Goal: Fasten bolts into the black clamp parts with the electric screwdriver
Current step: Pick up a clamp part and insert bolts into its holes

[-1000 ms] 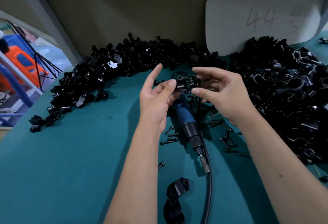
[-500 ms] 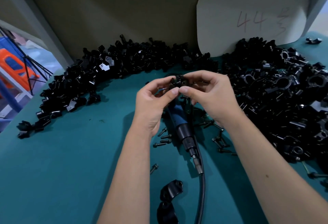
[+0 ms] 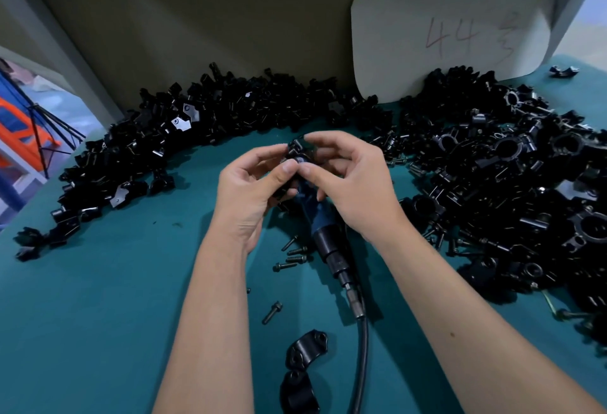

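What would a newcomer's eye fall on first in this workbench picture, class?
Two hands, the left hand and right hand, pinch one black clamp part at the centre. Heaps of black clamp parts curve around the back and right of the teal table; the electric screwdriver lies below the hands.

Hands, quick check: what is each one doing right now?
Left hand: pinching the black clamp part between thumb and fingers.
Right hand: fingers curled on the same clamp part.

A factory assembly bench: heaps of black clamp parts (image 3: 512, 164) line the far edge of a teal-covered bench (image 3: 98, 315); loose bolts (image 3: 289, 259); a corded electric screwdriver (image 3: 328, 239).
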A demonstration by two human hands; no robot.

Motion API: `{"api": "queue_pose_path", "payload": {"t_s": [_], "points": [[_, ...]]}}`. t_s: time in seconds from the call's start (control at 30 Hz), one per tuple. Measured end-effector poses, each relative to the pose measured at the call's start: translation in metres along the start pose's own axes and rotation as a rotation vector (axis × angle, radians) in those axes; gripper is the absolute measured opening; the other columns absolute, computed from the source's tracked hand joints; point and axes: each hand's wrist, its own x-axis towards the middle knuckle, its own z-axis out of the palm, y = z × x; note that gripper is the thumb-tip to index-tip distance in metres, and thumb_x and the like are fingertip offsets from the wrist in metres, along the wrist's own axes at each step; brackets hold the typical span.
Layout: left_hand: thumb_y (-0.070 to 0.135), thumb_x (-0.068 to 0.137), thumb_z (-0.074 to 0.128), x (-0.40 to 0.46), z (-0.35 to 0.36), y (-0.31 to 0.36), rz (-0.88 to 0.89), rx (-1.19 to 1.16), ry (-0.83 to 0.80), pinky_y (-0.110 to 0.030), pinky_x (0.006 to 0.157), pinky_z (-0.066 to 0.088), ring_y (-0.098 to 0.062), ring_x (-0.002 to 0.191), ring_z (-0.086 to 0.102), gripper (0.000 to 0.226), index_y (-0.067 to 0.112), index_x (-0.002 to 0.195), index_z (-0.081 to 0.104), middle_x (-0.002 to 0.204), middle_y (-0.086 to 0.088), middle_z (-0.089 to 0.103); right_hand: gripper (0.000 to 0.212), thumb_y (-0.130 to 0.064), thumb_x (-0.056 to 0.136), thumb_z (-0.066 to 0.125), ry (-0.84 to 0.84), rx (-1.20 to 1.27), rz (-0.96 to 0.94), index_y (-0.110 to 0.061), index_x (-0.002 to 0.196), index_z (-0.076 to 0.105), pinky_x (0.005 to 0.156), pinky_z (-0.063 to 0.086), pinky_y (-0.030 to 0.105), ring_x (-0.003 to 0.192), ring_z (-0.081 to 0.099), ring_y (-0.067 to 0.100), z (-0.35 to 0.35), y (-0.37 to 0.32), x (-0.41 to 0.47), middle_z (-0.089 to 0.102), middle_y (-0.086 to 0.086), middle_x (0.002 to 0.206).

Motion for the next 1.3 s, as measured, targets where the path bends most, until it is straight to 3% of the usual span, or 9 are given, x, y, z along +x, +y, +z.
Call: {"api": "queue_pose_path", "payload": {"t_s": [0.07,0.33,0.8,0.87,0.93,1.0,1.1,1.2,1.3], "points": [[0.016,0.072,0.08,0.0,0.004,-0.001,-0.023,-0.019,-0.006,-0.021,0.062,0.058,-0.014,0.074,0.074,0.015,0.019,0.086,0.082,0.087,-0.005,0.079,0.028,-0.023,0.081,0.086,-0.006,0.007,0.009,-0.023,0.104,0.071,0.055,0.056,0.035,0.066,0.068,0.037,-0.003,0.001,0.0,0.075,0.007,0.091],[0.017,0.072,0.079,-0.001,0.009,-0.001,-0.066,-0.126,0.018,-0.023,0.071,0.06,-0.016,0.08,0.075,0.009,0.017,0.08,0.083,0.087,-0.006,0.079,0.026,-0.006,0.087,0.081,-0.118,0.103,0.047,-0.013,0.112,0.075,0.063,0.059,0.034,0.074,0.072,0.027,-0.009,-0.001,0.002,0.074,0.011,0.099],[0.016,0.077,0.077,0.001,0.019,-0.005,-0.056,-0.129,-0.055,-0.023,0.069,0.059,-0.015,0.08,0.074,0.016,0.011,0.092,0.075,0.088,-0.004,0.077,0.022,-0.008,0.086,0.083,-0.205,-0.034,0.061,-0.015,0.106,0.078,0.06,0.06,0.031,0.074,0.073,0.019,-0.033,-0.024,0.007,0.077,0.009,0.089],[0.017,0.076,0.078,0.002,0.024,-0.007,-0.048,-0.125,-0.029,-0.024,0.07,0.06,-0.016,0.082,0.073,0.02,0.009,0.093,0.073,0.089,-0.004,0.077,0.01,-0.021,0.091,0.081,-0.223,-0.133,0.093,-0.02,0.101,0.08,0.06,0.063,0.036,0.073,0.072,0.017,-0.044,-0.032,0.015,0.077,0.008,0.086],[0.016,0.076,0.078,0.003,0.03,-0.009,-0.049,-0.15,0.008,-0.025,0.069,0.06,-0.016,0.081,0.072,0.022,0.005,0.094,0.071,0.089,-0.006,0.075,0.007,-0.029,0.095,0.076,-0.127,-0.388,0.114,-0.024,0.091,0.08,0.061,0.064,0.037,0.07,0.073,0.016,-0.061,-0.038,0.03,0.077,0.001,0.08],[0.013,0.08,0.077,0.003,0.033,-0.012,-0.057,-0.178,0.04,-0.024,0.068,0.06,-0.015,0.078,0.071,0.017,0.004,0.093,0.071,0.089,-0.008,0.074,0.012,-0.017,0.095,0.075,-0.067,-0.822,0.152,-0.025,0.087,0.079,0.066,0.063,0.031,0.065,0.07,0.012,-0.082,-0.04,0.05,0.076,-0.004,0.081],[0.005,0.091,0.072,0.005,0.032,-0.013,-0.074,-0.194,0.068,-0.023,0.067,0.06,-0.016,0.077,0.07,0.001,0.006,0.09,0.073,0.09,-0.009,0.074,0.028,0.005,0.089,0.069,-0.231,-1.332,0.409,-0.019,0.097,0.08,0.077,0.064,0.036,0.076,0.072,0.024,-0.097,-0.035,0.073,0.075,0.006,0.102],[0.005,0.092,0.072,0.006,0.031,-0.012,-0.08,-0.196,0.076,-0.023,0.067,0.06,-0.016,0.078,0.071,0.006,0.009,0.087,0.075,0.09,-0.008,0.075,0.033,0.014,0.082,0.063,-0.31,-1.514,0.453,-0.009,0.104,0.073,0.079,0.064,0.042,0.084,0.069,0.032,-0.091,-0.027,0.081,0.068,0.013,0.105],[0.005,0.092,0.072,0.005,0.029,-0.011,-0.081,-0.194,0.078,-0.023,0.067,0.06,-0.017,0.08,0.071,0.005,0.007,0.089,0.075,0.092,-0.01,0.074,0.028,0.012,0.083,0.059,-0.305,-1.524,0.398,-0.007,0.1,0.069,0.078,0.063,0.041,0.084,0.068,0.033,-0.088,-0.019,0.081,0.067,0.014,0.102]]}}
